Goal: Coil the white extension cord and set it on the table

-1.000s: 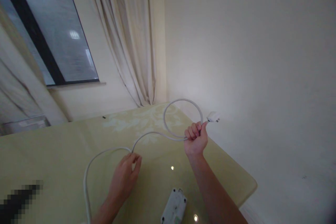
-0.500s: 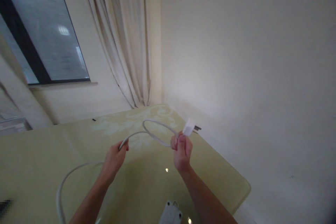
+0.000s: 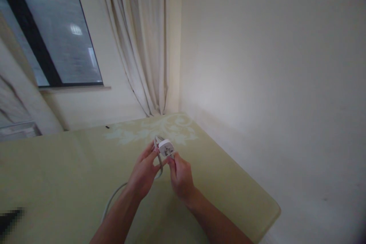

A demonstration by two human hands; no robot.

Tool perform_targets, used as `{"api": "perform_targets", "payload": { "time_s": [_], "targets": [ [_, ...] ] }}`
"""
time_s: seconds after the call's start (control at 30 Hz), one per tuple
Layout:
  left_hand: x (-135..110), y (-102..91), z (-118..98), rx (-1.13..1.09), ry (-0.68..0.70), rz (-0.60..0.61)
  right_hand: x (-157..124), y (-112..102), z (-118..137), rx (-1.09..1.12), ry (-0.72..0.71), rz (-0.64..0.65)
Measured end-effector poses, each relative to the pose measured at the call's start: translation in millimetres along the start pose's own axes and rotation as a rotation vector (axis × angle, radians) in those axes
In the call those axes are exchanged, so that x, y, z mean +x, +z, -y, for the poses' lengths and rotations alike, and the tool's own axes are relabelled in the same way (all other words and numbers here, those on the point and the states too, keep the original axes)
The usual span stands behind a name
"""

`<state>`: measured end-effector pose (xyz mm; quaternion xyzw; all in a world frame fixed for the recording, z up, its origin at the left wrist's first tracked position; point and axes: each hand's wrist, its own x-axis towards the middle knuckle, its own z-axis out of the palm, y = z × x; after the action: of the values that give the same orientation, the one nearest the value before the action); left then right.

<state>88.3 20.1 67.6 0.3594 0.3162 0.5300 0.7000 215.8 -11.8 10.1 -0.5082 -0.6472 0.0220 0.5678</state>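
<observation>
A white power plug (image 3: 166,147) is raised above the table, its pronged face turned toward me. Just below it, my right hand (image 3: 182,177) is closed on the plug end of the cord. My left hand (image 3: 144,174) is closed around a loop of the pale grey power cord (image 3: 114,193), close against the plug's left side. Both hands nearly touch at the loop. From the left wrist the cord curves down and passes behind the left forearm, where the rest of it is hidden.
The yellow-green table (image 3: 228,194) has a pale floral pattern at its far corner. A small black object (image 3: 107,127) lies near its back edge. Beige curtains (image 3: 143,45) and a window (image 3: 65,34) stand behind, and a bare wall (image 3: 271,84) borders the right side.
The plug and right hand have moved left to the left hand, and the prongs now face me. The cord's wide loop is gathered smaller. The white box at the lower edge is out of view.
</observation>
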Motion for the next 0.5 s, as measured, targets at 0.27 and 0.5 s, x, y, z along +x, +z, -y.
{"api": "perform_targets", "payload": {
  "time_s": [0.27, 0.5],
  "targets": [
    [1, 1.1, 6, -0.008, 0.084, 0.028, 7, 10, 2, 0.409, 0.307, 0.075],
    [8, -8.1, 6, 0.705, 0.338, 0.021, 14, 8, 3, 1.112, 0.718, 0.197]
  ]
}}
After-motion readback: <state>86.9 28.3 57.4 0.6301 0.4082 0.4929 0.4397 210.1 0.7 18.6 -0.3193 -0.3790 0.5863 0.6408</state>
